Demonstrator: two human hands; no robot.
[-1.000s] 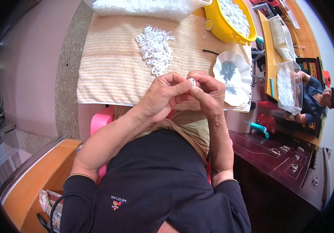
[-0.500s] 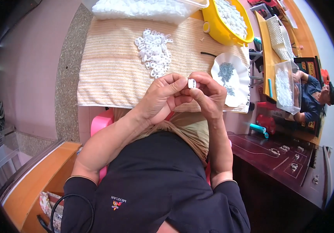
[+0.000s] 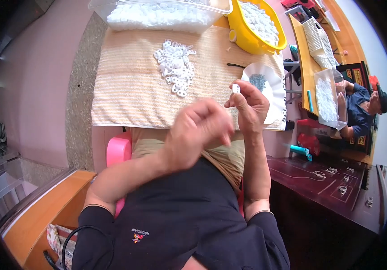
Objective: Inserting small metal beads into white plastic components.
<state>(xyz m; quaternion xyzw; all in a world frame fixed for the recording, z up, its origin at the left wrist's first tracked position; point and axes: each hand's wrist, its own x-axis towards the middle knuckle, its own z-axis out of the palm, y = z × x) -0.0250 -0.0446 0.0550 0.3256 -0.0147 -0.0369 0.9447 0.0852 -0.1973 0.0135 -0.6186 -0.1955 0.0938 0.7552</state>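
Note:
My right hand (image 3: 251, 107) pinches a small white plastic piece (image 3: 235, 88) with holes between thumb and fingers, above the near right part of the striped towel (image 3: 126, 81). Apart from it, lower and to the left, is my left hand (image 3: 198, 132) over my lap; its fingers are smeared by motion. A loose pile of white plastic pieces (image 3: 175, 65), several with two holes, lies on the towel beyond my hands. Partly behind my right hand stands a white wavy-rimmed dish (image 3: 274, 101) with small grey bits (image 3: 257, 81) in it.
At the far edge stands a clear plastic bin (image 3: 98, 6) of white pieces. Right of it is a yellow tub (image 3: 247, 42), also filled. A thin black rod (image 3: 235, 65) lies near the dish. Farther right, a co-worker (image 3: 362, 108) sits at another clear bin (image 3: 342, 105).
My left hand has let go of the white plastic piece and drawn away down and left. The right hand keeps it, slightly farther right. The view has shifted a little.

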